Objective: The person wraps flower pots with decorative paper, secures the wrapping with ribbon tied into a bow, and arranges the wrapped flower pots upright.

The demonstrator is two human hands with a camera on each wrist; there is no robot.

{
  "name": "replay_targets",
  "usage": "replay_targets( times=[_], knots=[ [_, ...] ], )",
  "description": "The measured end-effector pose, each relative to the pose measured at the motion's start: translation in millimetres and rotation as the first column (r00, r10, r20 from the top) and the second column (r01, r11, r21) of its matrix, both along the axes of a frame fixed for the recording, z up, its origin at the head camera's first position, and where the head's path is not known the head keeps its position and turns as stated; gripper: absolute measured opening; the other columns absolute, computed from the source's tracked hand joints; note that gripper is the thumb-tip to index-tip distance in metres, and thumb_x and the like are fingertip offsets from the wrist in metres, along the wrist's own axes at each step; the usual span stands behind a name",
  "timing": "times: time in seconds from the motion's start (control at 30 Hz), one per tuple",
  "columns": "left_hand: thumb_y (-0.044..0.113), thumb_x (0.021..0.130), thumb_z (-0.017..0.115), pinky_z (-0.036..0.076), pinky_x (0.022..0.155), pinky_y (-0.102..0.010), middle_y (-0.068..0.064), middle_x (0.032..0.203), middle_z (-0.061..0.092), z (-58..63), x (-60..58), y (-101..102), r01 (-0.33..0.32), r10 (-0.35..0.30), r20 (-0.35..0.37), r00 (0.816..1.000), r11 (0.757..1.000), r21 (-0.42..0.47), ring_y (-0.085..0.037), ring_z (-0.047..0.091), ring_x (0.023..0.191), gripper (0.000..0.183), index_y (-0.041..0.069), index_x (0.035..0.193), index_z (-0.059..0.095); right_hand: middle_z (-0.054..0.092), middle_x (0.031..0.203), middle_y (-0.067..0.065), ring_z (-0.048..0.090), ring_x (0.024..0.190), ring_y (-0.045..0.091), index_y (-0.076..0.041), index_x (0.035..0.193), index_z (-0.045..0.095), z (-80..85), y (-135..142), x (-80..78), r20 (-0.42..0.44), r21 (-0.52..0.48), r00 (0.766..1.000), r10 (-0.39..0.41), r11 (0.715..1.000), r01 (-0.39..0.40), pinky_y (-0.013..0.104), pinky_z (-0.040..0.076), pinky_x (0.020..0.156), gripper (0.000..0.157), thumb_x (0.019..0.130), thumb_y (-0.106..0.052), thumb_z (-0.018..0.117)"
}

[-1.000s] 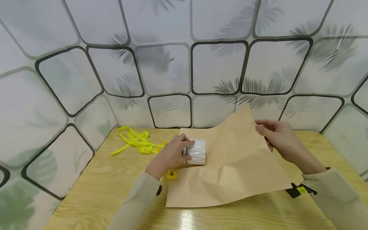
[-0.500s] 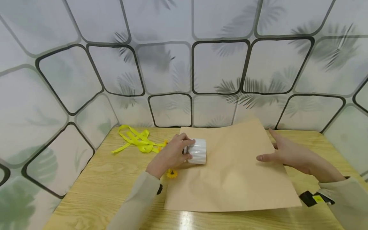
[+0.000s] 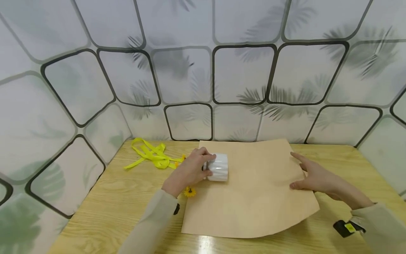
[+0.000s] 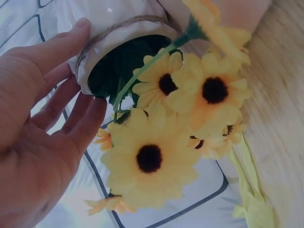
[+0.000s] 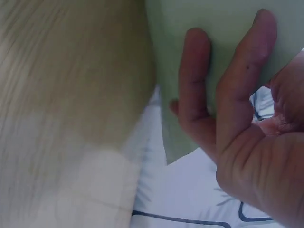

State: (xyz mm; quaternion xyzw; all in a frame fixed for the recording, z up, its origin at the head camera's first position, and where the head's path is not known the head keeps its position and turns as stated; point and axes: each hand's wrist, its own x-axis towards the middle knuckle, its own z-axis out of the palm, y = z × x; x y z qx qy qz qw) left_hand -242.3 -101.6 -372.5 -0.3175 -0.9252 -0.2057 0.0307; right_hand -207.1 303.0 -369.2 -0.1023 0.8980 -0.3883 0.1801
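A white flowerpot [image 3: 218, 168] lies on its side on the brown kraft paper sheet [image 3: 253, 208]. My left hand [image 3: 188, 172] holds the pot near its rim, with fingers and thumb spread on either side. In the left wrist view, twine circles the flowerpot [image 4: 126, 28], and yellow artificial flowers [image 4: 149, 156] with dark centres spill from its mouth. My right hand [image 3: 318, 178] is at the right edge of the sheet, fingers spread, with the thumb over the paper. In the right wrist view, extended fingers [image 5: 194, 71] lie against the paper [image 5: 173, 137].
A tangled yellow ribbon [image 3: 152, 153] lies on the wooden table [image 3: 127, 204] at the back left. The patterned cloth wall [image 3: 244, 77] rises behind the table. The sheet's lower right corner curls up off the tabletop.
My right hand has loosened its pinch on the raised paper edge and spread its fingers. The sheet has dropped flatter. My left hand and the flowerpot have stayed in place.
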Motion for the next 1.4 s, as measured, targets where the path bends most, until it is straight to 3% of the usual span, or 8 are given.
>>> replay_targets(
  times=[0.13, 0.37, 0.43, 0.6, 0.83, 1.03, 1.2, 1.4],
  knots=[
    [0.016, 0.091, 0.079, 0.054, 0.091, -0.035, -0.006, 0.117, 0.06, 0.1, -1.7, -1, -0.014, 0.014, -0.008, 1.0, 1.0, -0.015, -0.023, 0.054, 0.105, 0.052, 0.007, 0.14, 0.063, 0.009, 0.165, 0.038, 0.013, 0.147, 0.064, -0.003, 0.164, 0.01, 16.9, -7, 3.3, -0.074, -0.025, 0.997, 0.015, 1.0, -0.017, 0.051, 0.054, 0.099, 0.102, 0.092, -0.029, 0.077],
    [0.018, 0.09, 0.08, 0.054, 0.09, -0.034, -0.006, 0.116, 0.06, -0.4, -2.7, -1, -0.01, 0.01, -0.018, 1.0, 1.0, -0.016, -0.021, 0.054, 0.104, 0.052, 0.006, 0.139, 0.064, 0.014, 0.169, 0.027, 0.047, 0.138, 0.041, -0.021, 0.166, 0.015, 47.1, -43, 8.3, -0.197, -0.104, 0.98, -0.01, 0.995, -0.011, 0.02, 0.054, 0.081, 0.086, 0.099, -0.033, 0.069],
    [0.018, 0.09, 0.08, 0.054, 0.089, -0.034, -0.006, 0.116, 0.06, -0.3, -2.6, -1, -0.012, 0.012, -0.019, 1.0, 1.0, -0.02, -0.021, 0.053, 0.104, 0.052, 0.007, 0.139, 0.064, 0.026, 0.165, 0.026, 0.064, 0.107, 0.028, -0.026, 0.165, 0.017, 53.2, -55, 7.8, -0.211, -0.115, 0.977, -0.017, 0.993, -0.007, 0.022, 0.053, 0.075, 0.084, 0.099, -0.033, 0.069],
    [0.018, 0.091, 0.079, 0.053, 0.087, -0.034, -0.006, 0.115, 0.06, 0.8, -1.9, 0, -0.004, 0.004, -0.018, 1.0, 1.0, -0.018, -0.021, 0.053, 0.102, 0.052, 0.006, 0.139, 0.064, 0.03, 0.162, 0.017, 0.045, 0.064, 0.009, -0.025, 0.166, 0.013, 67.7, -82, 6.6, -0.189, -0.161, 0.982, 0.013, 0.986, -0.044, 0.026, 0.05, 0.064, 0.089, 0.097, -0.019, 0.068],
    [0.018, 0.092, 0.078, 0.053, 0.09, -0.035, -0.007, 0.118, 0.06, 2.4, 0.4, 1, -0.002, 0.002, -0.002, 1.0, 1.0, -0.026, -0.022, 0.055, 0.104, 0.052, 0.006, 0.14, 0.062, 0.026, 0.166, 0.023, 0.066, 0.091, 0.022, -0.021, 0.166, 0.001, 81.0, -110, 4.6, -0.106, -0.291, 0.992, 0.075, 0.951, -0.103, 0.034, 0.057, 0.062, 0.098, 0.087, 0.001, 0.055],
    [0.018, 0.092, 0.078, 0.055, 0.098, -0.041, -0.013, 0.13, 0.061, 4.3, 5.8, 4, 0.01, -0.013, -0.063, 0.998, 0.999, -0.041, -0.031, 0.059, 0.115, 0.047, 0.006, 0.136, 0.065, 0.018, 0.168, 0.024, 0.066, 0.071, 0.022, -0.018, 0.166, -0.004, 80.7, -114, 2.1, -0.058, -0.35, 0.996, 0.074, 0.932, -0.09, 0.039, 0.055, 0.052, 0.099, 0.087, 0.004, 0.053],
    [0.016, 0.094, 0.076, 0.058, 0.086, -0.033, -0.01, 0.113, 0.067, 3.5, 23.4, 14, 0.113, -0.11, -0.179, 0.978, 0.994, 0.002, -0.024, 0.064, 0.1, 0.024, 0.007, 0.116, 0.074, 0.012, 0.17, 0.023, 0.063, 0.08, 0.021, -0.019, 0.165, -0.005, 77.6, -112, 1.3, -0.045, -0.366, 0.996, 0.073, 0.927, -0.085, 0.037, 0.052, 0.051, 0.099, 0.088, 0.003, 0.054],
    [0.028, 0.101, 0.066, 0.051, 0.078, -0.016, 0.004, 0.106, 0.069, -14.8, 46.8, 34, 0.245, -0.245, 0.014, 0.969, 0.962, -0.122, -0.006, 0.06, 0.089, 0.019, 0.016, 0.112, 0.076, 0.013, 0.169, 0.026, 0.062, 0.065, 0.02, -0.017, 0.166, -0.004, 76.9, -109, 1.2, -0.049, -0.37, 0.997, 0.059, 0.926, -0.073, 0.038, 0.053, 0.05, 0.098, 0.088, 0.003, 0.053]
  ],
)
